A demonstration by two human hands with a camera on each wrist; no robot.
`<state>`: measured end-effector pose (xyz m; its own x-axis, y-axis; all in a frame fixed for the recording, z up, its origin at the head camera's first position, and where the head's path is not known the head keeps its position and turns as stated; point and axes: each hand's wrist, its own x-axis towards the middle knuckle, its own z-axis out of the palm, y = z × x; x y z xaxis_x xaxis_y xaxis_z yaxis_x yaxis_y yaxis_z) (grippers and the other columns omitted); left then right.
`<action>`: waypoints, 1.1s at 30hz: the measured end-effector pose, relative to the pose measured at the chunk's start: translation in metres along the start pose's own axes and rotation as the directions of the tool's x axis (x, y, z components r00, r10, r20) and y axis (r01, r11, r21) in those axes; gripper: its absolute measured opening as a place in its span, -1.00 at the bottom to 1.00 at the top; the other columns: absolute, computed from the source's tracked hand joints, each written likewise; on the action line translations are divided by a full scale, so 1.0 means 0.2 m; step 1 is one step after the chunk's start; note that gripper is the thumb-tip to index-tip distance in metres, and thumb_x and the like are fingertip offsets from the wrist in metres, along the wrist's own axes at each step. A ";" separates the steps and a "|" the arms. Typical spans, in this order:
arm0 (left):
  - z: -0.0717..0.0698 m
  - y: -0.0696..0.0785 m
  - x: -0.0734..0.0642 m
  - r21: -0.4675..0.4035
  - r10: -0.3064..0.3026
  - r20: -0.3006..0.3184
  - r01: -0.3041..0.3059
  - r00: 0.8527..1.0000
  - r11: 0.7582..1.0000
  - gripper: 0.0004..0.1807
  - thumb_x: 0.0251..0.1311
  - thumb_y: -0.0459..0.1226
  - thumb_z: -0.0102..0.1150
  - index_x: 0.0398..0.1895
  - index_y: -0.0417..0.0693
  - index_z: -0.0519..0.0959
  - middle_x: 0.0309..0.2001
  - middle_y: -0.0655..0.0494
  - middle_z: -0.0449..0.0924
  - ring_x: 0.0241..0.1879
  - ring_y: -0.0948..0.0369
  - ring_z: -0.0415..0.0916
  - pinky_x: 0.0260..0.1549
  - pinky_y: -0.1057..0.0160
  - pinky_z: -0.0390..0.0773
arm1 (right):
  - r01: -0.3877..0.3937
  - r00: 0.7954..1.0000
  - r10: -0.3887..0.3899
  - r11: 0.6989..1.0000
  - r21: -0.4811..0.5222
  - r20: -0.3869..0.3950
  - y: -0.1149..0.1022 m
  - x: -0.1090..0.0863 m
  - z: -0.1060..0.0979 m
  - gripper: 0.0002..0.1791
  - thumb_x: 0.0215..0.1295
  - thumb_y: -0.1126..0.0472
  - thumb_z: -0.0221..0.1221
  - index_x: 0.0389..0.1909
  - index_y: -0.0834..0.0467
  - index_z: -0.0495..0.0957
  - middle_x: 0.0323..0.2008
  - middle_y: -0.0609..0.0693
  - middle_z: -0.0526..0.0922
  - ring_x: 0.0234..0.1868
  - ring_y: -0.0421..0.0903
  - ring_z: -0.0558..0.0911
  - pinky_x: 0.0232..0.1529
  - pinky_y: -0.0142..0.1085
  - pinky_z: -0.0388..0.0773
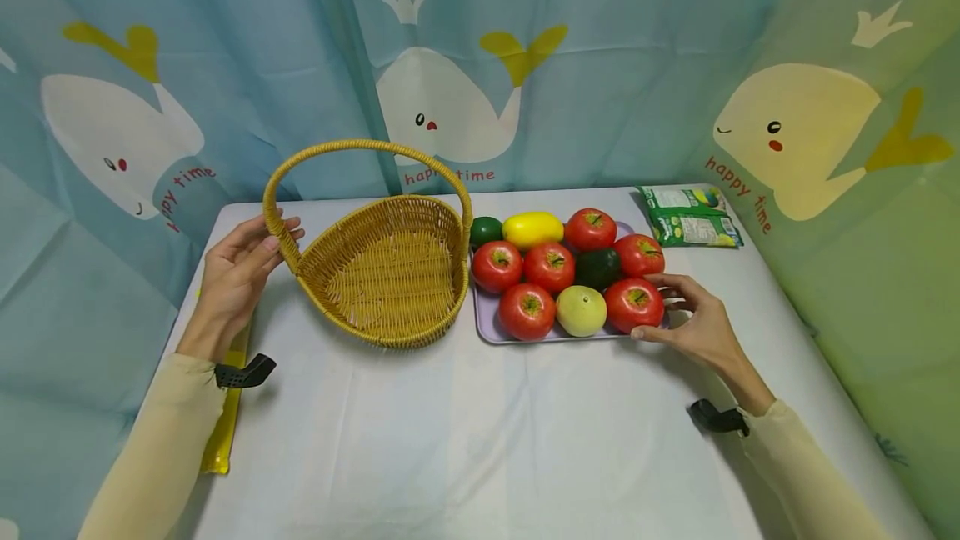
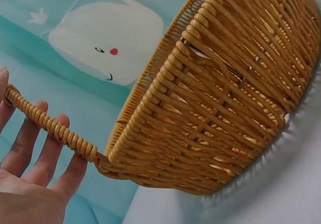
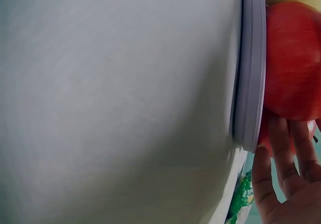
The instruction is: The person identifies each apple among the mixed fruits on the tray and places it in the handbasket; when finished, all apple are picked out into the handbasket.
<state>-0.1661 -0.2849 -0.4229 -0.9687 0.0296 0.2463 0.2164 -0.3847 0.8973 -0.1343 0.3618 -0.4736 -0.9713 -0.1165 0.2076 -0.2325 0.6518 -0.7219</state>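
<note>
My left hand (image 1: 238,269) is at the left side of the handle of a yellow-brown wicker basket (image 1: 382,273). In the left wrist view its fingers (image 2: 50,153) lie nearly straight behind the handle (image 2: 52,128), touching it. The basket stands on the white table, opening upward, with nothing inside. At the right end of a lilac tray (image 1: 491,327), my right hand (image 1: 701,327) holds a red apple (image 1: 633,307) between thumb and fingers. The right wrist view shows those fingers (image 3: 283,158) against the underside of that apple (image 3: 296,63), beside the tray rim.
On the tray are several more red apples (image 1: 527,312), a yellow fruit (image 1: 533,231), a pale round fruit (image 1: 581,312) and dark green fruits (image 1: 597,268). Green packets (image 1: 693,217) lie at the back right. A yellow packet (image 1: 219,440) lies under the left forearm. A whale-print curtain (image 1: 637,107) hangs behind.
</note>
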 end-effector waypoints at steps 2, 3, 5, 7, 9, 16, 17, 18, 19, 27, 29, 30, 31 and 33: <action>0.01 0.00 0.00 -0.001 0.007 -0.007 -0.007 1.000 1.000 -0.55 0.52 -0.55 0.05 0.43 -0.36 0.48 0.17 -0.05 0.77 0.14 0.09 0.75 0.21 0.23 0.70 | 0.010 1.000 -0.010 1.000 -0.010 0.001 0.00 0.00 0.00 -0.09 -0.10 0.28 0.69 0.37 0.14 0.55 0.20 0.08 0.62 0.02 -0.36 0.52 -0.02 -0.65 0.52; 0.01 0.00 0.01 0.000 0.011 -0.008 -0.011 1.000 1.000 -0.56 0.52 -0.55 0.05 0.42 -0.35 0.49 0.17 -0.06 0.77 0.13 0.09 0.75 0.21 0.23 0.70 | 0.017 1.000 -0.017 1.000 -0.017 0.002 -0.01 0.00 0.00 -0.09 -0.11 0.27 0.70 0.36 0.14 0.55 0.20 0.09 0.63 0.02 -0.37 0.52 -0.01 -0.65 0.52; 0.02 0.00 0.02 0.000 0.021 -0.007 -0.021 1.000 1.000 -0.57 0.52 -0.55 0.05 0.40 -0.35 0.51 0.17 -0.07 0.77 0.13 0.08 0.75 0.22 0.22 0.70 | 0.033 0.999 -0.033 0.999 -0.029 0.002 -0.01 0.00 0.00 -0.07 -0.14 0.26 0.72 0.36 0.13 0.55 0.20 0.10 0.63 0.03 -0.39 0.52 -0.01 -0.65 0.52; 0.02 -0.01 0.02 0.000 0.033 -0.003 -0.033 0.999 0.999 -0.58 0.52 -0.55 0.05 0.39 -0.36 0.51 0.16 -0.08 0.77 0.12 0.07 0.75 0.21 0.22 0.70 | 0.049 0.999 -0.049 0.998 -0.042 -0.003 -0.02 -0.01 0.00 -0.04 -0.19 0.24 0.74 0.34 0.14 0.55 0.18 0.11 0.65 0.01 -0.40 0.53 -0.01 -0.65 0.53; 0.03 -0.01 0.03 -0.012 0.045 0.001 -0.045 0.999 0.999 -0.58 0.52 -0.56 0.04 0.39 -0.40 0.50 0.14 -0.10 0.78 0.10 0.07 0.76 0.19 0.22 0.71 | 0.064 0.998 -0.064 0.996 -0.060 -0.008 -0.02 -0.01 0.01 -0.02 -0.22 0.22 0.76 0.33 0.14 0.55 0.18 0.11 0.65 0.00 -0.40 0.53 -0.01 -0.66 0.53; 0.04 -0.02 0.04 -0.051 0.076 -0.008 -0.077 0.997 0.996 -0.62 0.51 -0.59 0.02 0.32 -0.45 0.53 0.05 -0.12 0.80 0.02 0.06 0.77 0.11 0.24 0.75 | 0.095 0.995 -0.099 0.987 -0.130 -0.023 -0.02 -0.01 0.02 -0.03 -0.22 0.17 0.77 0.30 0.20 0.53 0.18 0.17 0.65 -0.06 -0.41 0.53 -0.04 -0.71 0.50; 0.04 -0.02 0.04 -0.051 0.077 -0.014 -0.077 0.997 0.996 -0.62 0.51 -0.59 0.02 0.32 -0.45 0.54 0.04 -0.11 0.81 0.02 0.06 0.77 0.10 0.24 0.76 | 0.094 0.995 -0.098 0.987 -0.133 -0.027 -0.02 -0.01 0.02 -0.04 -0.22 0.18 0.76 0.30 0.21 0.53 0.17 0.18 0.65 -0.08 -0.41 0.53 -0.04 -0.71 0.50; 0.04 -0.02 0.04 -0.052 0.076 -0.020 -0.077 0.997 0.996 -0.63 0.51 -0.59 0.02 0.31 -0.45 0.55 0.02 -0.11 0.81 0.01 0.06 0.77 0.09 0.24 0.76 | 0.093 0.995 -0.098 0.986 -0.136 -0.030 -0.02 -0.01 0.02 -0.05 -0.20 0.18 0.76 0.29 0.22 0.53 0.16 0.19 0.65 -0.09 -0.42 0.53 -0.05 -0.72 0.50; 0.04 -0.02 0.04 -0.050 0.076 -0.028 -0.077 0.997 0.996 -0.63 0.51 -0.59 0.03 0.30 -0.45 0.56 0.01 -0.11 0.81 0.00 0.06 0.77 0.08 0.24 0.76 | 0.091 0.995 -0.096 0.987 -0.136 -0.033 -0.03 0.00 0.02 -0.06 -0.19 0.19 0.75 0.28 0.22 0.53 0.16 0.19 0.66 -0.10 -0.43 0.53 -0.05 -0.72 0.50; 0.04 -0.03 0.05 -0.024 0.100 -0.053 -0.102 0.994 0.995 -0.65 0.48 -0.57 0.09 0.28 -0.48 0.56 -0.05 -0.09 0.82 -0.04 0.07 0.78 0.07 0.21 0.77 | 0.127 0.989 -0.133 0.987 -0.095 -0.065 -0.06 0.02 0.01 -0.06 -0.34 0.30 0.77 0.22 0.24 0.61 0.06 0.13 0.71 -0.10 -0.51 0.56 -0.03 -0.72 0.52; 0.04 -0.03 0.05 -0.016 0.106 -0.047 -0.107 0.993 0.994 -0.65 0.47 -0.58 0.09 0.27 -0.48 0.57 -0.05 -0.09 0.82 -0.05 0.08 0.78 0.07 0.20 0.77 | 0.147 0.986 -0.153 0.986 -0.079 -0.072 -0.07 0.02 0.01 -0.05 -0.39 0.34 0.77 0.21 0.25 0.62 0.04 0.10 0.71 -0.08 -0.52 0.58 -0.03 -0.72 0.54; 0.04 -0.04 0.05 -0.010 0.110 -0.045 -0.111 0.993 0.994 -0.65 0.47 -0.60 0.08 0.26 -0.49 0.57 -0.05 -0.09 0.82 -0.05 0.08 0.78 0.07 0.20 0.77 | 0.158 0.984 -0.163 0.985 -0.070 -0.077 -0.07 0.02 0.01 -0.04 -0.41 0.36 0.76 0.21 0.25 0.62 0.03 0.08 0.71 -0.07 -0.52 0.58 -0.03 -0.72 0.54; 0.03 -0.04 0.05 -0.005 0.113 -0.042 -0.113 0.993 0.994 -0.65 0.46 -0.61 0.08 0.26 -0.49 0.57 -0.05 -0.09 0.82 -0.05 0.08 0.78 0.07 0.20 0.77 | 0.161 0.983 -0.166 0.985 -0.062 -0.081 -0.07 0.02 0.01 -0.04 -0.42 0.37 0.76 0.21 0.25 0.62 0.03 0.02 0.70 -0.06 -0.52 0.59 -0.03 -0.73 0.53; 0.03 -0.05 0.05 0.006 0.115 -0.042 -0.115 0.993 0.993 -0.64 0.45 -0.62 0.08 0.26 -0.48 0.57 -0.05 -0.08 0.82 -0.05 0.08 0.78 0.07 0.20 0.77 | 0.159 0.983 -0.161 0.987 -0.035 -0.090 -0.07 0.02 0.00 -0.02 -0.44 0.41 0.75 0.22 0.25 0.62 0.03 -0.08 0.68 -0.04 -0.50 0.60 -0.02 -0.74 0.51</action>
<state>-0.1767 -0.2760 -0.4275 -0.9418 -0.0533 0.3321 0.3266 -0.3804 0.8652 -0.1351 0.3524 -0.4635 -0.9125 -0.1525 0.3796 -0.3817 0.6512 -0.6559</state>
